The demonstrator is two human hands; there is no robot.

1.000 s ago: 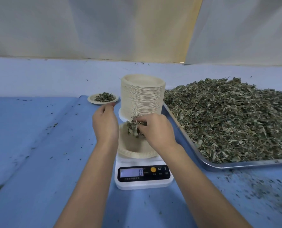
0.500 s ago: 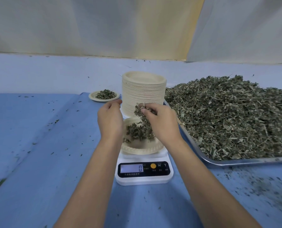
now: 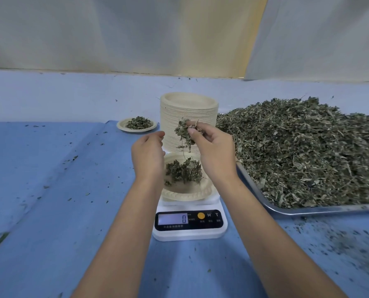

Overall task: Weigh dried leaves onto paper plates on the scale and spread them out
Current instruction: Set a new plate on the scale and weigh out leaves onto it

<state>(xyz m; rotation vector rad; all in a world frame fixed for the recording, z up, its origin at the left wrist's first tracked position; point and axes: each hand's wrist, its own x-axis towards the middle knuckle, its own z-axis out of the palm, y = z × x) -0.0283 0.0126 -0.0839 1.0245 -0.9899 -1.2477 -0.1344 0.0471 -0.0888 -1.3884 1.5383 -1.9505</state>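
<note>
A white digital scale [image 3: 190, 231] stands on the blue cloth; its display reads 0. On it sits a paper plate [image 3: 188, 193] holding a small heap of dried leaves [image 3: 184, 172]. My right hand [image 3: 213, 151] hovers above the plate and pinches a tuft of dried leaves [image 3: 184, 132] between thumb and fingers. My left hand [image 3: 148, 155] is raised beside the plate's left side, fingers loosely curled, holding nothing. To the right a metal tray [image 3: 287, 209] carries a big pile of dried leaves [image 3: 308, 151].
A tall stack of paper plates [image 3: 189, 117] stands right behind the scale. A filled paper plate [image 3: 136, 124] lies at the back left. Leaf crumbs are scattered over the blue cloth [image 3: 61, 190], thickest at the lower right.
My right hand has risen from the plate with a tuft of leaves, while a heap has appeared on the plate. My left hand has lifted slightly. The display stays at 0.
</note>
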